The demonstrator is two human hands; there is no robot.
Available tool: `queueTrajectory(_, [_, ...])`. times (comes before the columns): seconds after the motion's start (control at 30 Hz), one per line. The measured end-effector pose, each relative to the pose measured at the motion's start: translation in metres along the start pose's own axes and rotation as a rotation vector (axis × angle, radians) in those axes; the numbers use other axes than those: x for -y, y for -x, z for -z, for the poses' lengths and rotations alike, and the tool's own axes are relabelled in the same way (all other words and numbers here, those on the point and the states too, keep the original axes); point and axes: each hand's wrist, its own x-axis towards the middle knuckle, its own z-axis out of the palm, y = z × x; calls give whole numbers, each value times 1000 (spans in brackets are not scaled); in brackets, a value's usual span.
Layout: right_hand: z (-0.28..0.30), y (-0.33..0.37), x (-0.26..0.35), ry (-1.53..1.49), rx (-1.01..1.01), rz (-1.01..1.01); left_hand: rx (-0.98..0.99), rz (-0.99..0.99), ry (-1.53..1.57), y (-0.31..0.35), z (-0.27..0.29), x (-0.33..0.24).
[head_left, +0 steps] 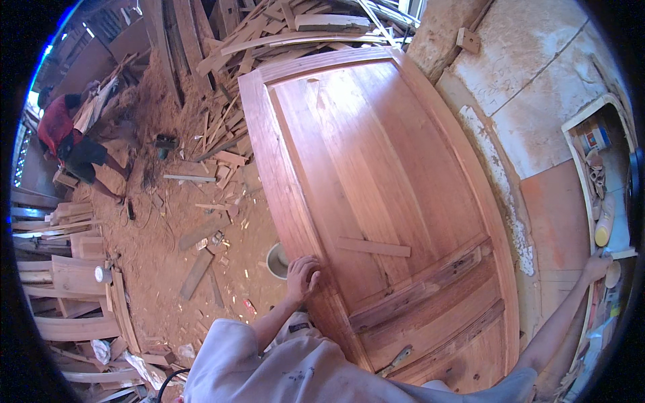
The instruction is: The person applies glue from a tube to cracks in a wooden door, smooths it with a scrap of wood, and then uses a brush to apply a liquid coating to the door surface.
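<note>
A large panelled wooden door lies in front of me, reddish brown with a raised frame. My left hand rests on its left edge, fingers apart and holding nothing. Off to the far right, my right arm stretches to a pale-framed shelf recess. There my right hand is at the recess edge, just below a pale bottle with a yellow end. Its fingers are mostly hidden. On the door lie a thin flat wood strip and, closer to me, a small handled tool whose kind is unclear.
A pale bucket stands on the ground beside the door's left edge. Wood offcuts and shavings litter the dirt floor. Scrap wood is heaped behind the door. At far left, a person in a red top bends over beside stacked boards.
</note>
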Motion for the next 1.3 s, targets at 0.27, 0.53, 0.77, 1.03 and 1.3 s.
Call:
queueTrajectory(0.27, [-20, -11, -20, 68, 42, -64, 52, -33, 6, -7, 1, 0])
queueTrajectory(0.53, [-20, 1, -4, 58, 126, -112, 55, -12, -24, -6, 9, -2])
queueTrajectory(0.77, [-48, -47, -78, 305, 87, 194, 53, -23, 10, -6, -2, 5])
queueTrajectory(1.03, [-60, -34, -71, 319, -7, 319, 5, -22, -16, -1, -5, 10])
queueTrajectory(1.3, [-28, -79, -89, 304, -83, 368, -16, -10, 47, -1, -18, 15])
